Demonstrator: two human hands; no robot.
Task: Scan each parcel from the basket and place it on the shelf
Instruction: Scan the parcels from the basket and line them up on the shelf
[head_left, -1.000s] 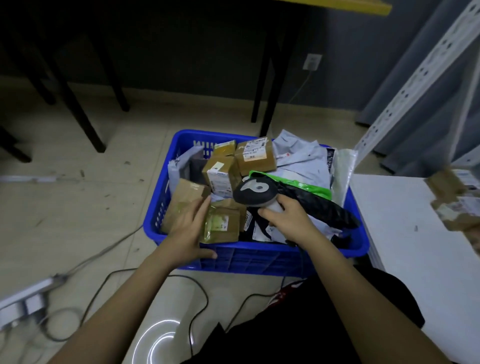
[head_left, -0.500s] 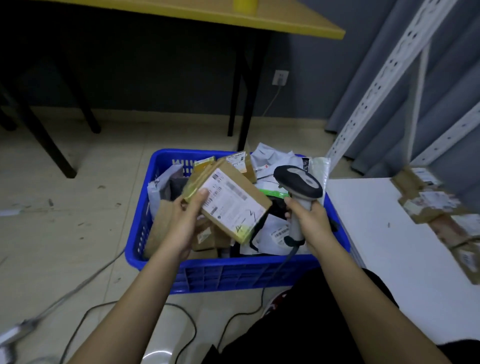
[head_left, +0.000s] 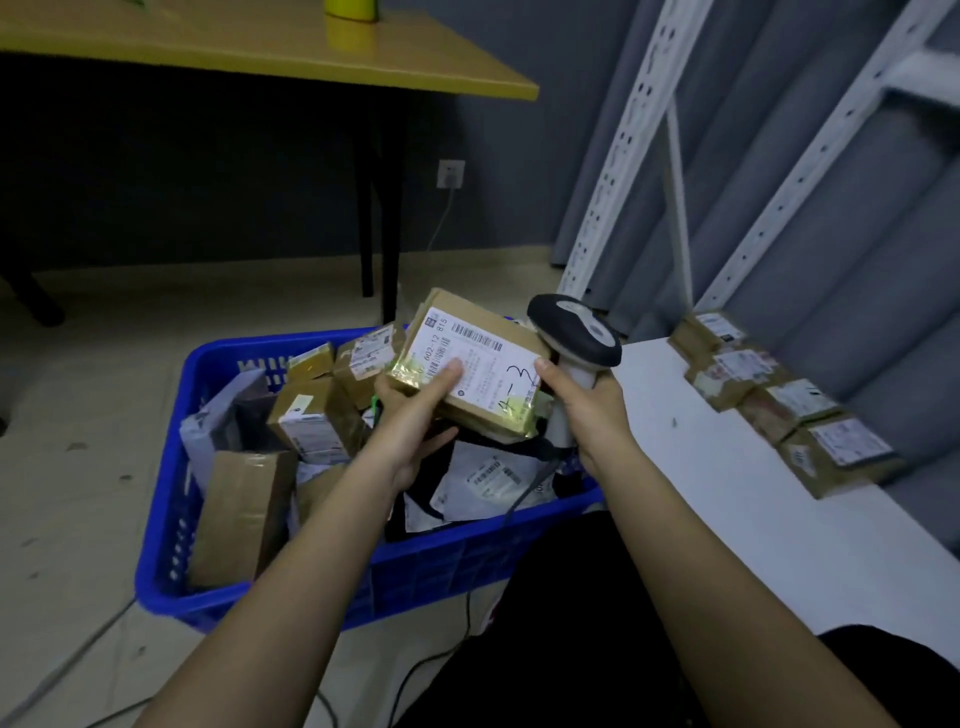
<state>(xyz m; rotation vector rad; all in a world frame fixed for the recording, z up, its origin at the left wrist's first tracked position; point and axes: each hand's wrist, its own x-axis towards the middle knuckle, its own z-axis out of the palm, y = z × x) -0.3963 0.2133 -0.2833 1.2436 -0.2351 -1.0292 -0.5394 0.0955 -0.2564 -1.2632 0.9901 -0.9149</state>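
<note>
My left hand (head_left: 415, 410) grips a brown cardboard parcel (head_left: 483, 364) with a white label marked "4-3", held above the blue basket (head_left: 171, 545). The thumb lies on the label and the fingers curl underneath. My right hand (head_left: 587, 405) grips the handle of a grey and black barcode scanner (head_left: 576, 332), close against the parcel's right edge, with its thumb touching that edge. The basket holds several cardboard boxes and grey mailer bags. A white shelf board (head_left: 727, 493) lies to the right.
Several labelled brown parcels (head_left: 779, 400) sit in a row along the shelf's far side. White perforated shelf uprights (head_left: 628, 140) rise behind. A yellow table (head_left: 260, 47) with dark legs stands beyond the basket. Cables (head_left: 67, 670) trail on the floor at lower left.
My left hand has lifted the parcel out of the basket and turned its label up. My right hand has raised the scanner from the basket next to the parcel. The view has tilted upward.
</note>
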